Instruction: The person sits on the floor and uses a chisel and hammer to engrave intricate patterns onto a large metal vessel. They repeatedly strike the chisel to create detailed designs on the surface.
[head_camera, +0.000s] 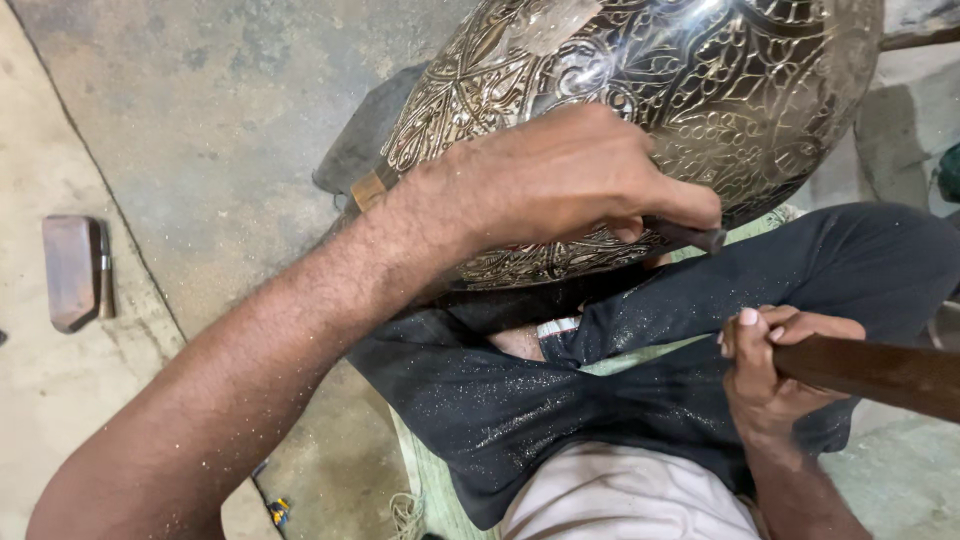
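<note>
A large engraved brass vessel (640, 90) with dense floral patterns lies on its side across my lap. My left hand (560, 180) rests on its lower curve, fingers pinched around a thin dark metal chisel (690, 235) whose tip sits against the metal. My right hand (775, 375) is at the lower right, closed around a thick brown wooden handle (880, 375) that runs off the right edge. My legs in dark trousers (620, 370), speckled with fine metal dust, lie below the vessel.
A concrete floor (200, 130) stretches to the left. On it lie a flat brown block (68, 270) and a slim tool (104, 270) beside it. A greenish mat (440, 490) lies under my legs.
</note>
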